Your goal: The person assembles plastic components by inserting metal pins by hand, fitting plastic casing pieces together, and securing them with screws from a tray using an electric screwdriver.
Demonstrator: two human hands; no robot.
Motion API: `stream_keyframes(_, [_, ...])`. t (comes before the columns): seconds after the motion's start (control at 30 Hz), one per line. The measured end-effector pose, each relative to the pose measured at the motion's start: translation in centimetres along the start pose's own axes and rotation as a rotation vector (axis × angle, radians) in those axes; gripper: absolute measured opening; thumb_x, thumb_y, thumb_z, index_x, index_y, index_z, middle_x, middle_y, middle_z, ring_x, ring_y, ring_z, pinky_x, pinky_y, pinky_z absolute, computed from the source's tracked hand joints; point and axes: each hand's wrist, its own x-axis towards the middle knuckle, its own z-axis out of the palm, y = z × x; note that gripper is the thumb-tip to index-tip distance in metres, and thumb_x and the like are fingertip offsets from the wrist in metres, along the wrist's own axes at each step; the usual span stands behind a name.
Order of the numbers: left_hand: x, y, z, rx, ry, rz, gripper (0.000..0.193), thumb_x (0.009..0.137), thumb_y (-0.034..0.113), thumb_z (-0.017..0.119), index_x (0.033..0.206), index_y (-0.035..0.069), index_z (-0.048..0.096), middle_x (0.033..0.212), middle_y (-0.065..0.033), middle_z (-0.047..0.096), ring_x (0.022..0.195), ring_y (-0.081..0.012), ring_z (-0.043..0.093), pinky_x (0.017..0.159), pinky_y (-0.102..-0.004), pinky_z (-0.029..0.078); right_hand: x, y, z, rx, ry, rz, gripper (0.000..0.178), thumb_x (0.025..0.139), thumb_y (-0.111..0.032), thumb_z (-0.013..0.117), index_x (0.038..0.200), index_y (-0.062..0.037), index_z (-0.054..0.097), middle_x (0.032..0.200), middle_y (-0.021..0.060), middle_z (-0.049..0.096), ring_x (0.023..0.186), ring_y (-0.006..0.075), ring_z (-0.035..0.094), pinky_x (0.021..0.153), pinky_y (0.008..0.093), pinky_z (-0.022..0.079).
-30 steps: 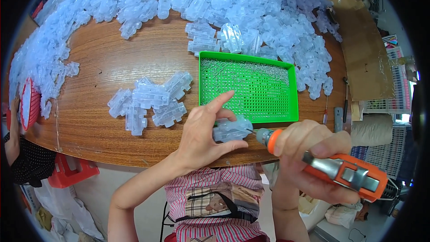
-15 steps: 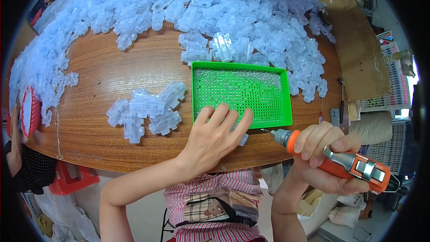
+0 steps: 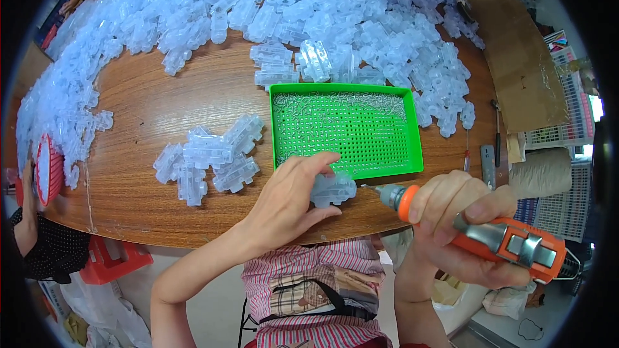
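Between the thumb and fingers of my left hand (image 3: pixel 288 194) is a clear plastic housing (image 3: pixel 333 190), gripped just in front of the tray's near edge. An orange electric screwdriver (image 3: pixel 496 242) fills my right hand (image 3: pixel 461 222); its bit points left, close to the housing's right end but apart from it. The green tray (image 3: pixel 421 148), with its perforated bed, holds many small silver screws, thickest along its far side. Left of my left hand lies a small group of similar clear housings (image 3: pixel 209 152).
A big heap of clear plastic parts (image 3: pixel 309 6) curves round the table's far side. A cardboard sheet (image 3: pixel 516 58) stands at the right, near a thin red-handled screwdriver (image 3: pixel 467 160). At far left, another person's hand (image 3: pixel 28 183) is beside a red basket (image 3: pixel 49 171).
My left hand has drawn back from over the tray and now grips the clear housing, which was mostly hidden under it. The electric screwdriver has shifted slightly left.
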Motion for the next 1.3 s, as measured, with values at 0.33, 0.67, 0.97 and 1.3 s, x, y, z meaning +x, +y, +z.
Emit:
stream_keyframes(0.33, [-1.0, -0.6, 1.3, 0.076, 0.174, 0.005, 0.077, 0.063, 0.02, 0.083, 0.126, 0.006, 0.042, 0.098, -0.0071, 0.064, 0.088, -0.0255, 0.061, 0.075, -0.0355, 0.048, -1.1, 1.4, 1.6, -0.007, -0.098, 0.106, 0.041, 0.074, -0.038, 0.063, 0.089, -0.0015, 0.052, 0.063, 0.0085, 0.054, 0.055, 0.0209, 0.054, 0.054, 0.0358, 0.048])
stream_keyframes(0.67, [-1.0, -1.4, 1.9, 0.039, 0.257, 0.094, 0.066, 0.062, 0.017, 0.082, 0.117, 0.005, 0.048, 0.095, -0.0089, 0.064, 0.084, -0.0261, 0.062, 0.069, -0.0355, 0.049, -1.9, 3.4, 2.3, -0.072, -0.121, 0.089, 0.075, 0.068, -0.077, 0.058, 0.083, -0.0036, 0.051, 0.055, 0.005, 0.051, 0.048, 0.0181, 0.052, 0.047, 0.0322, 0.045])
stream_keyframes(0.97, [-1.2, -1.5, 2.0, 0.036, 0.274, 0.135, 0.053, 0.064, 0.018, 0.079, 0.109, 0.004, 0.055, 0.093, -0.011, 0.062, 0.084, -0.028, 0.061, 0.069, -0.037, 0.05, -1.9, 3.6, 2.7, -0.114, -0.181, 0.069, 0.067, 0.068, -0.068, 0.067, 0.083, -0.0037, 0.054, 0.055, 0.0041, 0.052, 0.048, 0.0182, 0.053, 0.049, 0.0308, 0.046])
stream_keyframes(1.3, [-1.3, 1.6, -1.8, 0.228, 0.247, 0.034, 0.058, 0.069, 0.019, 0.078, 0.118, 0.004, 0.051, 0.095, -0.0131, 0.059, 0.085, -0.0285, 0.058, 0.073, -0.0373, 0.048, 2.9, 2.3, 2.7, 0.223, 0.032, 0.267, 0.059, 0.087, -0.06, 0.049, 0.102, -0.004, 0.041, 0.059, 0.0049, 0.048, 0.049, 0.0168, 0.049, 0.046, 0.0264, 0.044])
